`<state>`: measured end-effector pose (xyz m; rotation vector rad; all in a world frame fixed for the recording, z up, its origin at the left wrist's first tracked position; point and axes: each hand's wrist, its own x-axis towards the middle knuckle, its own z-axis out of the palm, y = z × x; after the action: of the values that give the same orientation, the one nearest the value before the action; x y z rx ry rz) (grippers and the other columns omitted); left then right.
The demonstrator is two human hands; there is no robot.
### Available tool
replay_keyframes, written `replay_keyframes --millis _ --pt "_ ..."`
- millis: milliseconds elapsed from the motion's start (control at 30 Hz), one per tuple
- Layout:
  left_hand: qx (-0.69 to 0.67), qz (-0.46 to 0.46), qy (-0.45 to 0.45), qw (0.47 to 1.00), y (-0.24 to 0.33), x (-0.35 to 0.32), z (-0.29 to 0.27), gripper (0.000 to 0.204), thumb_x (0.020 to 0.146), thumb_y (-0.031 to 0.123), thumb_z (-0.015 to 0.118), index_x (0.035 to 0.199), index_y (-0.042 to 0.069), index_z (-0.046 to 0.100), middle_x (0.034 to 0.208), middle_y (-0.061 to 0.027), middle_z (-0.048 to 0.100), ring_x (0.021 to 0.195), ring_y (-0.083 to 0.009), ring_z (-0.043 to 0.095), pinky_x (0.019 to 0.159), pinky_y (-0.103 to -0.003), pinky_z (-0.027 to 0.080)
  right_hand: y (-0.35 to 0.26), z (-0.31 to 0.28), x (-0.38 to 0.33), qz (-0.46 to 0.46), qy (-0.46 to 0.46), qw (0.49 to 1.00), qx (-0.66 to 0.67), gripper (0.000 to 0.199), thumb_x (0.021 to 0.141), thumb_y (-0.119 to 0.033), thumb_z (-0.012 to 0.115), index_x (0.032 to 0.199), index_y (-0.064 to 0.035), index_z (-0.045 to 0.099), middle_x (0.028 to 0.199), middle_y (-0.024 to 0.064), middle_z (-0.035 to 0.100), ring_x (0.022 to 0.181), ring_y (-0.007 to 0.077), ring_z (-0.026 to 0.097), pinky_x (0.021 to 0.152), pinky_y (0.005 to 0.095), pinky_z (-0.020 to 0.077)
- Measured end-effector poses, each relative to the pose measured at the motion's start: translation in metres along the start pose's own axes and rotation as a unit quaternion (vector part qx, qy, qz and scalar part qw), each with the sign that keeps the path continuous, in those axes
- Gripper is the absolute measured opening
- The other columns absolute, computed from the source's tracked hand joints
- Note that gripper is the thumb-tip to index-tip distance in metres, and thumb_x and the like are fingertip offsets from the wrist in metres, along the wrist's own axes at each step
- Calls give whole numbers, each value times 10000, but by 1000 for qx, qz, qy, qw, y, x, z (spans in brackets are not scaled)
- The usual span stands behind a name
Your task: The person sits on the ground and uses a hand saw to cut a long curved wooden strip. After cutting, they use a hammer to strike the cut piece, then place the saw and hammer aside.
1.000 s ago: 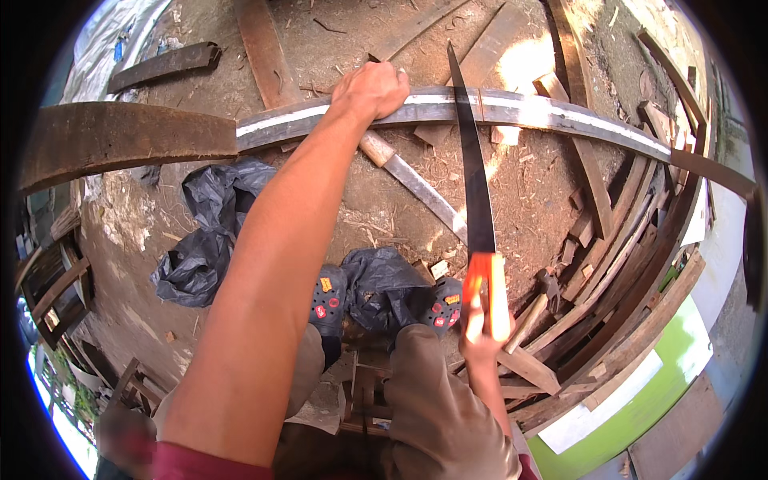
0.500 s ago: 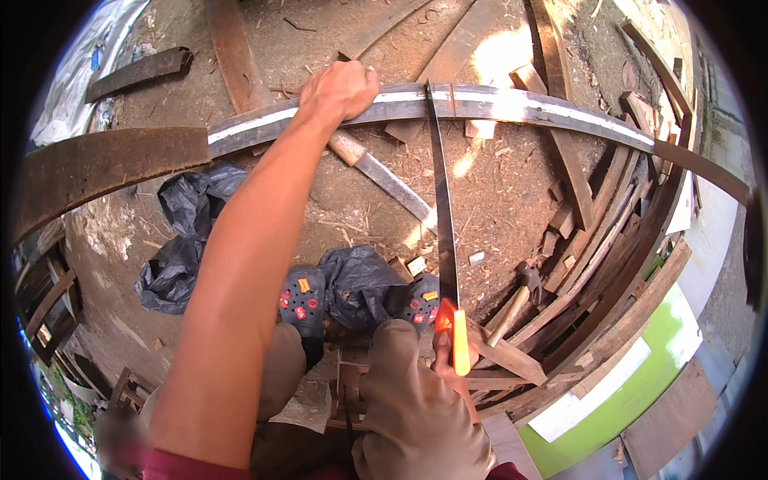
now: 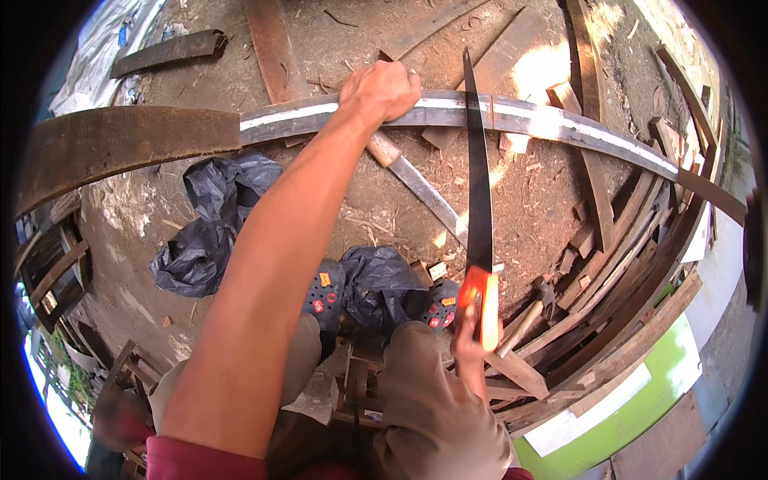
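Note:
Across the front of me lies a long plank [image 3: 312,114], grey with a white stripe along the middle stretch and bare brown at both ends. My left hand [image 3: 382,92] is closed over it, left of a thin line across the grey part. In my right hand [image 3: 470,336] is the orange handle of a handsaw [image 3: 480,192]. Its dark blade crosses the plank just left of that line, with the tip beyond the far edge. Whether the teeth touch the wood I cannot tell. Beneath the plank lies a wooden-handled long knife [image 3: 424,192].
A hammer [image 3: 528,320] rests by the stacked boards [image 3: 616,280] on the right. Black plastic sheeting [image 3: 212,216] lies on the dirt near my clogs [image 3: 326,288]. Loose boards [image 3: 276,48] lie beyond the plank. A green and white panel [image 3: 640,384] is at lower right.
My right hand has pushed the saw forward, so its tip reaches farther past the plank. The whole view has shifted, with things now farther right. My left hand keeps its hold.

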<state>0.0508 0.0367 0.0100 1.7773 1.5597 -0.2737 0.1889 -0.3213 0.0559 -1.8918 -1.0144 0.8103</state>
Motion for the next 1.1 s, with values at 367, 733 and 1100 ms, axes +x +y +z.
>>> replay_keyframes --millis 367,733,1100 --pt "10 -35 -3 999 0 -3 -10 450 939 334 469 976 -28 734 1037 -227 727 981 -368 706 940 -508 518 -15 -47 -53 -31 -93 992 -76 328 948 -15 541 1225 137 631 1216 290 673 959 287 750 822 356 568" --pt "20 -26 20 999 -4 -4 -6 466 927 349 494 964 -48 735 1074 -270 710 1040 -414 687 950 -509 516 -27 -39 -39 -88 -52 992 -81 286 806 48 621 1070 131 693 843 231 718 569 288 679 582 364 545" --pt "-9 -31 -30 999 -4 -4 -12 466 954 340 471 913 -47 728 996 -233 733 930 -374 720 861 -512 547 -27 -31 -24 56 -40 996 -51 120 915 9 591 900 71 693 657 100 674 559 194 672 532 311 492"
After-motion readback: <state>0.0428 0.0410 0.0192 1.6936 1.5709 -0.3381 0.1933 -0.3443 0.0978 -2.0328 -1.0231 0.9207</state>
